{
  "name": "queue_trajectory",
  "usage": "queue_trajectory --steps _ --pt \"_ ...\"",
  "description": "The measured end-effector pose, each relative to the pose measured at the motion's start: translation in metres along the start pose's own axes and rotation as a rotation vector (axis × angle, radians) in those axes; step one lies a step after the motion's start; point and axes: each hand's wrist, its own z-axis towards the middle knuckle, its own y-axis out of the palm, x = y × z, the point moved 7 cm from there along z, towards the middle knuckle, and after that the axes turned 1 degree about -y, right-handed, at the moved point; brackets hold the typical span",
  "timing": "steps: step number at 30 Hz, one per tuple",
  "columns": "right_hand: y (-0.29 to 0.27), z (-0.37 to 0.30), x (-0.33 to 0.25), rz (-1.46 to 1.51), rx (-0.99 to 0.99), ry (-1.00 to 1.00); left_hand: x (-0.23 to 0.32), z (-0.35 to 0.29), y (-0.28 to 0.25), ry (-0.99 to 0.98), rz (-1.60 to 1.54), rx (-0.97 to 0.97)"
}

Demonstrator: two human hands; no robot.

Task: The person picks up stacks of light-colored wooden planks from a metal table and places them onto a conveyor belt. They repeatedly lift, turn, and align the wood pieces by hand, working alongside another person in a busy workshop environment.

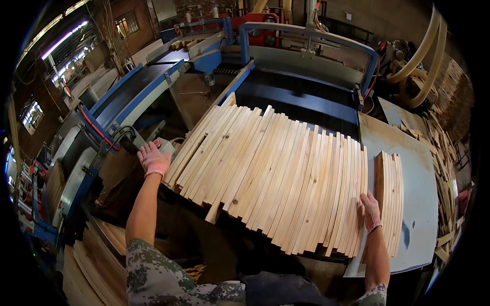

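Observation:
A wide row of pale wooden strips [265, 173] lies side by side in front of me, their near ends uneven. My left hand [154, 160], in a pink glove, rests with fingers stretched out at a small control box [165, 147] with a red button [157, 143], just left of the row. At the row's right edge my right hand [371, 211], gloved too, lies with its fingers along the outermost strip. Beyond it, across a gap, stands a smaller bundle of wooden strips [392, 204] on a grey metal sheet [421, 219].
Past the row runs a dark conveyor belt [296, 104] under a blue frame [311, 31]. Another blue-sided conveyor [135, 92] stands to the left. Loose wood offcuts [439, 168] pile up at the far right, and curved boards [92, 270] lie at the lower left.

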Motion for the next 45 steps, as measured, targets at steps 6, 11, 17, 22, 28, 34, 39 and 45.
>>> queue_trajectory --steps 6,11,17,22,28,34,39,45 --pt "0.017 -0.008 0.000 0.127 0.068 0.079 -0.018 0.011 0.007 0.096 -0.079 0.029" --pt "0.017 -0.044 0.002 0.265 -0.110 -0.049 -0.040 -0.039 0.002 0.307 -0.739 0.144" --pt "0.029 -0.177 0.048 0.148 0.108 -0.128 -0.056 -0.343 -0.040 0.776 -1.736 -0.932" --pt "0.069 -0.305 0.027 0.270 0.060 0.004 -0.017 -0.481 -0.006 0.831 -1.456 -1.727" --pt "0.044 -0.433 0.118 0.331 -0.059 0.186 0.018 -0.622 0.038 0.822 -1.110 -2.173" --pt "0.013 -0.454 0.113 0.197 -0.095 0.174 0.063 -0.684 0.052 0.893 -0.972 -2.155" --pt "0.001 -0.458 0.134 0.086 -0.203 0.105 0.090 -0.738 0.048 0.808 -0.985 -2.181" --pt "-0.058 -0.520 0.169 0.045 -0.412 0.093 0.126 -0.827 0.053 1.066 -0.702 -2.051"
